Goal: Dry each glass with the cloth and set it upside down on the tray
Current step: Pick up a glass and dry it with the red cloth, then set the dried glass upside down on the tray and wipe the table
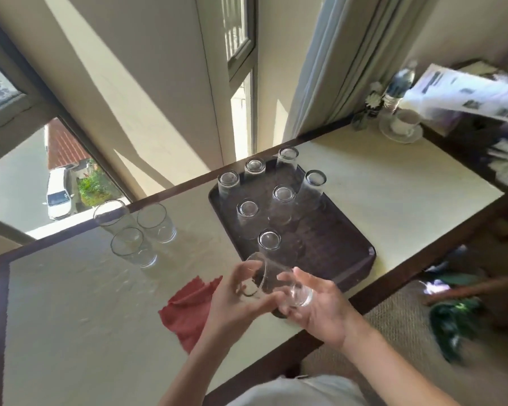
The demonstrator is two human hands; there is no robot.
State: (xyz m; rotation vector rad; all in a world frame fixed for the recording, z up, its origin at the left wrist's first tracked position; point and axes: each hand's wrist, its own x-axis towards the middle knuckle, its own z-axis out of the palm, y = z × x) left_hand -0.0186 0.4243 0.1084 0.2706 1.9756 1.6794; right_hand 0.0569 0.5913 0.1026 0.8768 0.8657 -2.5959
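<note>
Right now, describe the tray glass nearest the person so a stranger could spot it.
Find the dark tray on the pale table. Seven glasses stand upside down on it. The glass you want stands alone at the near end, just beyond the held glass.

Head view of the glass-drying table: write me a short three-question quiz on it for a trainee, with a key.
1. Count: how many upside-down glasses stand on the tray?
2. True or false: the red cloth is wrapped round the held glass.
3. Multiple choice: the three upright glasses stand A) on the tray, B) on the table to the left of the tray, C) on the floor.
Key: 1) seven. 2) False: the cloth lies flat on the table, while the left hand and right hand grip the glass bare. 3) B.
</note>
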